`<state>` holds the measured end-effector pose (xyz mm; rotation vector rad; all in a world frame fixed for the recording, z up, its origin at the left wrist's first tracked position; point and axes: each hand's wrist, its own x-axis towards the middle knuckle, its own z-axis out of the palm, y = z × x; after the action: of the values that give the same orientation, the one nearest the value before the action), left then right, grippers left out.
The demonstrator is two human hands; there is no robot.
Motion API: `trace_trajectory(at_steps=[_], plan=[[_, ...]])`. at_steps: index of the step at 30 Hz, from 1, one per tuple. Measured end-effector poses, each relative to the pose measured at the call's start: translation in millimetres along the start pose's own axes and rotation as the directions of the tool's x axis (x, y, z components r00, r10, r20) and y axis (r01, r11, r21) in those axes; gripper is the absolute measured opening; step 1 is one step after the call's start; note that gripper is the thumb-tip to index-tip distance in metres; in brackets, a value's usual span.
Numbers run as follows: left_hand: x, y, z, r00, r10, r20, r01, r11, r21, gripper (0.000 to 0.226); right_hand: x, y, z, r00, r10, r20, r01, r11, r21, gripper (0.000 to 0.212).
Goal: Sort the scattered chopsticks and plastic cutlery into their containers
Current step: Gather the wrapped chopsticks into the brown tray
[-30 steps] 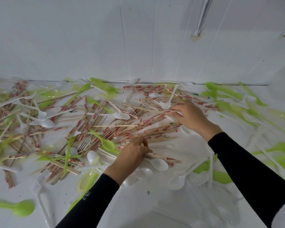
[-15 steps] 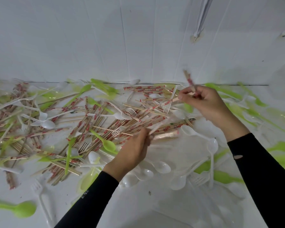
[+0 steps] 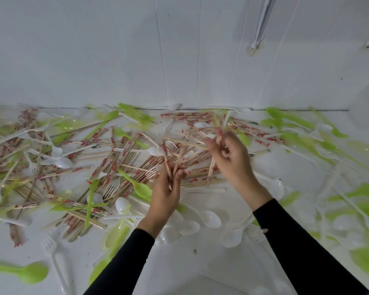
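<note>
Wrapped wooden chopsticks (image 3: 123,165) with red print lie in a thick scatter over the white table (image 3: 200,262), mixed with white spoons (image 3: 209,218), white forks (image 3: 112,188) and green spoons (image 3: 141,188). My left hand (image 3: 165,195) is raised over the pile and grips a small bunch of chopsticks (image 3: 166,160) that point up and away. My right hand (image 3: 230,156) is lifted beside it, fingers curled round a few chopsticks (image 3: 219,129), blurred by motion. No container shows in the head view.
A white wall (image 3: 179,50) rises straight behind the table's back edge. More green cutlery (image 3: 296,124) spreads along the right side. A green spoon (image 3: 30,273) and a white fork (image 3: 53,252) lie near the front left.
Both hands have lifted off the pile. My left hand now holds its chopsticks upright. My right hand has swung left toward the left hand with its chopsticks.
</note>
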<state>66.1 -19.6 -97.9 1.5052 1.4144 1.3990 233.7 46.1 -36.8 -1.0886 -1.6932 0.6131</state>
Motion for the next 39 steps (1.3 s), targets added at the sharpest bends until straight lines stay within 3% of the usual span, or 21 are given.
trace_trajectory(at_steps=[4,6,8,10,15,18,20,22,25,28,33,36,39], plan=[[0,-10,-5,0.998,-0.060,-0.007,0.060,0.996,0.065,0.019,-23,14,26,0.944,0.177,0.279,-0.175,0.984,-0.030,0.037],[6,-4,-10,0.998,-0.045,-0.053,0.044,0.999,-0.023,0.029,-21,13,29,0.921,0.218,0.324,-0.232,0.973,0.007,0.026],[17,9,-17,0.988,-0.063,-0.141,0.045,0.990,-0.133,0.024,-12,10,26,0.908,0.234,0.348,-0.261,0.965,0.033,0.025],[28,17,-28,0.977,-0.103,-0.189,0.072,0.984,-0.165,0.018,-2,16,20,0.888,0.228,0.400,-0.210,0.974,-0.089,0.023],[47,-2,-57,0.986,-0.162,-0.037,0.165,0.938,0.305,0.014,-6,46,15,0.710,0.264,0.653,0.104,0.878,-0.468,0.016],[48,-18,-65,0.982,-0.153,0.113,0.075,0.857,0.509,0.011,-16,49,12,0.708,0.220,0.671,0.238,0.820,-0.521,0.033],[46,-27,-67,0.967,-0.105,0.233,-0.058,0.799,0.598,0.009,-21,48,10,0.711,0.213,0.670,0.289,0.781,-0.554,0.041],[45,-33,-66,0.943,-0.063,0.326,-0.182,0.722,0.667,0.014,-26,48,8,0.722,0.207,0.660,0.299,0.767,-0.567,0.041],[46,-35,-62,0.945,-0.057,0.323,-0.216,0.634,0.743,0.020,-33,48,0,0.731,0.190,0.655,0.319,0.754,-0.574,0.031],[52,-33,-58,0.948,0.003,0.319,-0.234,0.685,0.689,0.020,-35,50,-10,0.745,0.174,0.644,0.288,0.787,-0.546,0.025],[66,-8,-49,0.947,0.208,0.243,-0.314,0.753,0.579,0.013,-30,54,-34,0.815,0.056,0.577,0.303,0.807,-0.507,0.033],[69,19,-41,0.978,0.164,0.130,-0.198,0.929,0.313,0.016,-21,47,-48,0.816,0.142,0.560,0.213,0.827,-0.520,0.013],[70,36,-32,0.991,0.132,0.029,-0.134,0.989,0.066,0.017,-13,39,-60,0.797,0.257,0.546,0.088,0.846,-0.527,0.002]])
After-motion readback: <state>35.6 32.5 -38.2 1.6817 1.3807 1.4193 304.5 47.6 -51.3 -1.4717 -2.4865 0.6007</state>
